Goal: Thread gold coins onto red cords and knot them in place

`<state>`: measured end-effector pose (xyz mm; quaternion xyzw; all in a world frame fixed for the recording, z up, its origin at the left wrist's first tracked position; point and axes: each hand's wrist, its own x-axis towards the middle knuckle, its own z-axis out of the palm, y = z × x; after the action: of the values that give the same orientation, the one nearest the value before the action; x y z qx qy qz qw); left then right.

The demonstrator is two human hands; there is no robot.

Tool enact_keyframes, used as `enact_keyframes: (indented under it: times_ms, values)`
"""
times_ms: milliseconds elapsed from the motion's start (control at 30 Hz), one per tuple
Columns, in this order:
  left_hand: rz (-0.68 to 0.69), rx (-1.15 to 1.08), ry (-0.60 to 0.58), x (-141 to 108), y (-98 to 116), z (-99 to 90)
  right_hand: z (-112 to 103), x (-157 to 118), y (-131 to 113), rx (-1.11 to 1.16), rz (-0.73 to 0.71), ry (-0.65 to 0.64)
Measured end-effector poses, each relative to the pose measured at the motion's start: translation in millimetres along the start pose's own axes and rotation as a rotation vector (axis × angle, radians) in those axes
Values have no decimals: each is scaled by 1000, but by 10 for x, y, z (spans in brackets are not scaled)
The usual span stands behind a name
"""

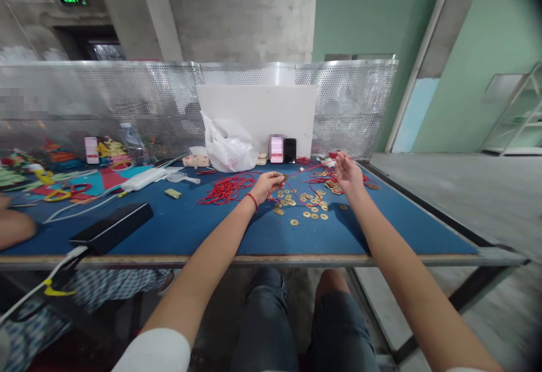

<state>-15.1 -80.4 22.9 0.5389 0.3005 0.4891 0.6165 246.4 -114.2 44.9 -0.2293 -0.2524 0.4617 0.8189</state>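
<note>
Left hand (270, 186) is closed into a pinch, with whatever is gripped hidden by its fingertips (281, 178); a red cord (226, 188) is heaped just beside it. Right hand (347, 173) is raised half-open, and nothing held in it can be made out. Scattered brass coins (305, 207) are spread between both hands on a blue table (190, 231).
</note>
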Motion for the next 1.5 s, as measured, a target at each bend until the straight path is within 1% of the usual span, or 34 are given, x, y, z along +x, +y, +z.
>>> enact_keyframes:
  times_ms: [133, 233, 333, 400, 467, 567, 633, 700, 733, 800, 900, 933, 1000, 1067, 1133, 1200, 1300, 1500]
  values:
    - [-42, -67, -3, -21, 42, -4, -14, 12, -2, -85, 10, 161]
    - [-65, -113, 17, -27, 64, -16, -32, 22, -12, -150, -39, 287]
    - [-80, -152, 50, -24, 72, -27, -41, 25, -40, -146, -61, 385]
    - [-94, -171, 85, -22, 74, -32, -36, 22, -62, -107, -52, 398]
    - [-114, -188, 129, -21, 74, -38, -24, 20, -80, -66, -79, 406]
    - [-148, -190, 178, -19, 64, -46, 0, 24, -80, -72, -218, 431]
    - [-155, -173, 169, -17, 53, -47, 19, 23, -51, -163, -345, 426]
    - [-153, -154, 109, -18, 44, -37, 42, 1, 7, -343, -482, 354]
    - [-150, -145, 67, -22, 42, -27, 55, -23, 45, -457, -543, 283]
    - [-147, -123, -20, -34, 40, 0, 84, -98, 137, -686, -617, 79]
    - [-151, -87, -114, -64, 44, 47, 139, -250, 285, -955, -606, -259]
    - [-153, -76, -136, -75, 47, 62, 158, -300, 329, -1015, -599, -350]
    - [-152, -58, -168, -94, 54, 85, 195, -382, 401, -1116, -596, -507]
    - [-146, -47, -188, -106, 61, 99, 221, -433, 448, -1210, -605, -617]
    - [-142, -44, -196, -110, 66, 108, 233, -458, 472, -1302, -612, -689]
    - [-141, -45, -191, -111, 70, 112, 231, -464, 481, -1368, -616, -719]
    - [-138, -51, -192, -118, 78, 119, 213, -453, 488, -1405, -619, -713]
    - [-148, -53, -207, -153, 108, 140, 185, -419, 513, -1380, -597, -691]
